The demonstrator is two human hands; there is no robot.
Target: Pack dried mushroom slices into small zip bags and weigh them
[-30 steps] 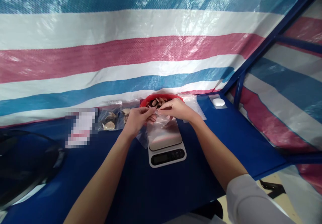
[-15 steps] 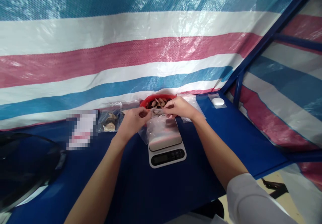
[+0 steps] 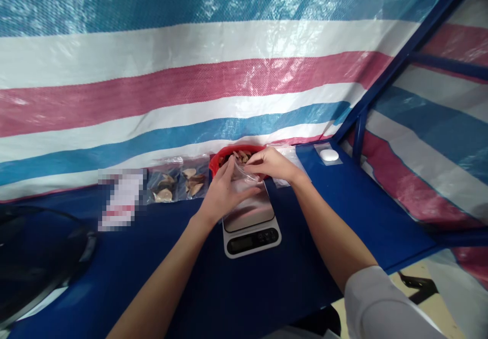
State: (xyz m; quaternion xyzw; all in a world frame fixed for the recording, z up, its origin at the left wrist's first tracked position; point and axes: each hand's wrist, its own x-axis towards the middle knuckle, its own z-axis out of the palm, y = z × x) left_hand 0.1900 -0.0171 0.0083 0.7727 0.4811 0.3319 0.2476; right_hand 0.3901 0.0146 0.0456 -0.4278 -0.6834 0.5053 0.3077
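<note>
A clear plastic zip bag (image 3: 244,175) is between my hands, over the back of a white kitchen scale (image 3: 252,242) with a metal plate. My left hand (image 3: 223,191) cups the bag from the left, fingers along its mouth and thumb stretched across its front. With fingertips pinched together, my right hand (image 3: 272,163) grips the bag's right upper edge. Just behind the bag is a red basket (image 3: 214,162) of brown dried slices (image 3: 241,156). Whether any slices are in the bag I cannot make out.
Two clear bags of dried slices, one bag (image 3: 163,187) and another bag (image 3: 193,182), lie left of the basket. Flat clear bags (image 3: 290,163) and a small bag with a white round object (image 3: 329,155) lie right. A black round object (image 3: 41,257) stands far left.
My left hand has shifted from pinching the bag's left edge to cupping it, thumb now across the front. The second bag of slices shows more fully. My right hand stays about where it was.
</note>
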